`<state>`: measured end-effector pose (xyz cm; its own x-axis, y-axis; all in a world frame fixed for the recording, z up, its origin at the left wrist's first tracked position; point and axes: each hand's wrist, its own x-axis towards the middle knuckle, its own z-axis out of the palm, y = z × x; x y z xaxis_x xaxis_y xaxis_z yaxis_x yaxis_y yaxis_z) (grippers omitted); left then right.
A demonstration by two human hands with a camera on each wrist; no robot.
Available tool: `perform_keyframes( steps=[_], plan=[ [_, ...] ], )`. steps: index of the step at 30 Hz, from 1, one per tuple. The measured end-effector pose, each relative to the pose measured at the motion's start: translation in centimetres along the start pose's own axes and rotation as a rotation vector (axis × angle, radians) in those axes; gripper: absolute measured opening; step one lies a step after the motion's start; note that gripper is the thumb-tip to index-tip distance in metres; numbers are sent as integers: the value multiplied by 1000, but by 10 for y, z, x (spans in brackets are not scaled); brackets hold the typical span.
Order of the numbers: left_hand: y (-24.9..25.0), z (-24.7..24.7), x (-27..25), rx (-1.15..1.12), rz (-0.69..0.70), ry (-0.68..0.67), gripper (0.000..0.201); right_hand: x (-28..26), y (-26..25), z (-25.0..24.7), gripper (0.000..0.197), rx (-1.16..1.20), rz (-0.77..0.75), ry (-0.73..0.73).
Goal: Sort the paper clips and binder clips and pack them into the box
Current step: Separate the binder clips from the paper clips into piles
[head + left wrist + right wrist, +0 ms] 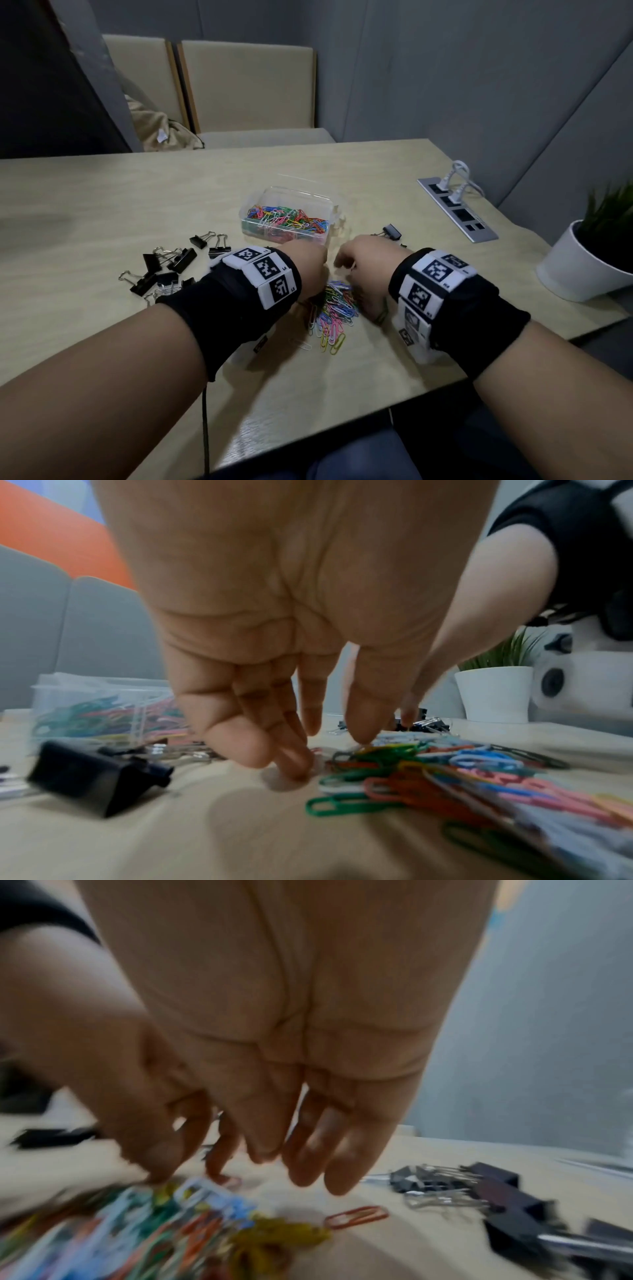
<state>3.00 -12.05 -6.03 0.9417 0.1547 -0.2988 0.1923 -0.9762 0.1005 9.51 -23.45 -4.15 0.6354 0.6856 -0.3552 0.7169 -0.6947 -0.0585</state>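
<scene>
A loose pile of coloured paper clips (334, 308) (445, 772) (154, 1226) lies on the table between my two hands. My left hand (308, 267) (329, 753) hangs over the pile's left edge, its fingertips and thumb down at the table and holding nothing. From the other side my right hand (356, 263) (205, 1172) reaches in, its thumb on the pile and its fingers pointing down. A single red paper clip (356, 1217) lies apart. Behind the hands stands the clear box (250, 205) (85, 696), partly filled with paper clips.
Several black binder clips (164, 270) (95, 777) lie to the left and a few more (392, 231) (479, 1188) to the right. A white plant pot (582, 263) and a power strip (455, 209) sit at the right edge of the table. Chairs stand behind the table.
</scene>
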Motion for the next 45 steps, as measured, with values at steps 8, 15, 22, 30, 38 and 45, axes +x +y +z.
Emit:
perform_keyframes(
  steps=[8,15,22,30,38,45],
  plan=[
    [11,5,-7,77,86,-123,39,-13,0,7,35,-71,64,-75],
    [-8,-4,-31,-32,105,-70,41,-35,10,4,42,53,113,-76],
    [-11,8,-41,70,-16,-214,67,-43,-2,23,51,-72,261,-195],
    [-4,-3,-28,51,2,-169,67,-33,-21,15,86,79,157,-175],
    [-54,-37,4,-45,-309,209,44,-17,-36,24,55,75,88,-89],
    [-64,-31,29,169,-325,46,29,1,-28,20,31,-8,-17,22]
  ],
)
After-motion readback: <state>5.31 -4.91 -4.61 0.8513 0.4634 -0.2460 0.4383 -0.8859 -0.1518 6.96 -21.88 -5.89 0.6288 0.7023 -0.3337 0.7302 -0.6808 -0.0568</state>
